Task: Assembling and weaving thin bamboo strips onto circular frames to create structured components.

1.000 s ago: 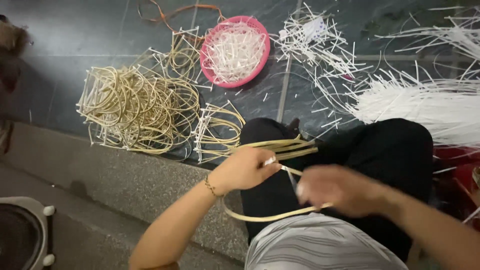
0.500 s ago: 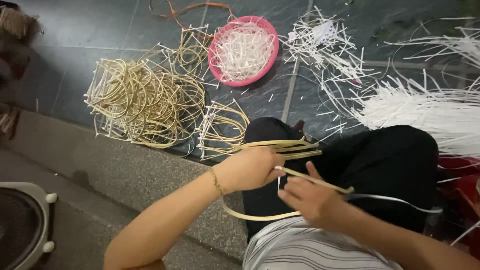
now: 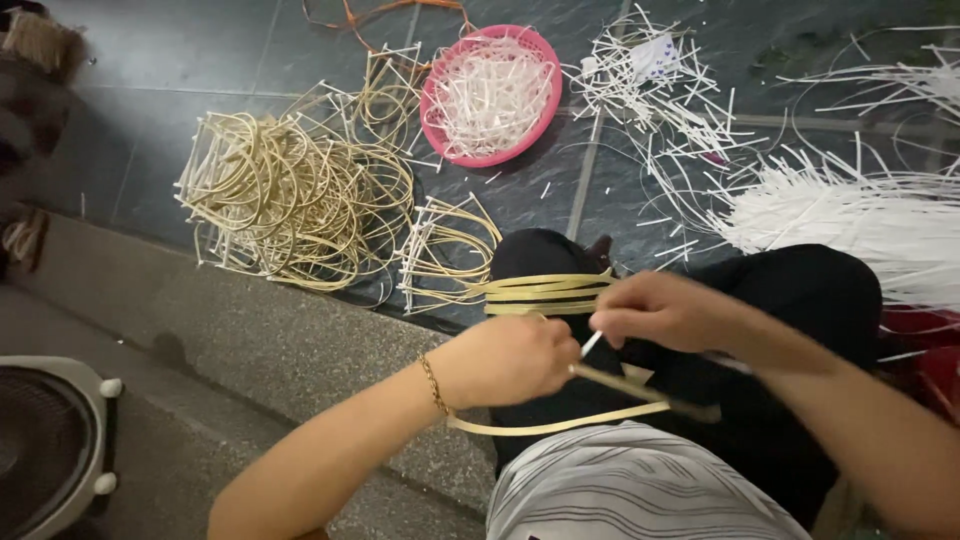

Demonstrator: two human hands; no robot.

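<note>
My left hand (image 3: 510, 358) grips a coil of flat tan cane strips (image 3: 545, 293) held over my lap, one loop hanging below toward my striped shirt. Just right of it, my right hand (image 3: 665, 312) pinches a thin white strip (image 3: 592, 343) against the coil, fingers closed. The two hands almost touch. A bracelet sits on my left wrist.
On the dark tile floor lie a pile of finished tan rings with white ties (image 3: 290, 195), a smaller set (image 3: 445, 250), a pink basket of white strips (image 3: 490, 95), scattered white strips (image 3: 660, 90) and a white bundle (image 3: 860, 215). A stone ledge (image 3: 250, 340) and fan (image 3: 45, 450) are left.
My right hand has risen from low on my lap up to the coil beside my left hand, now pinching the white strip. My left hand stayed on the coil.
</note>
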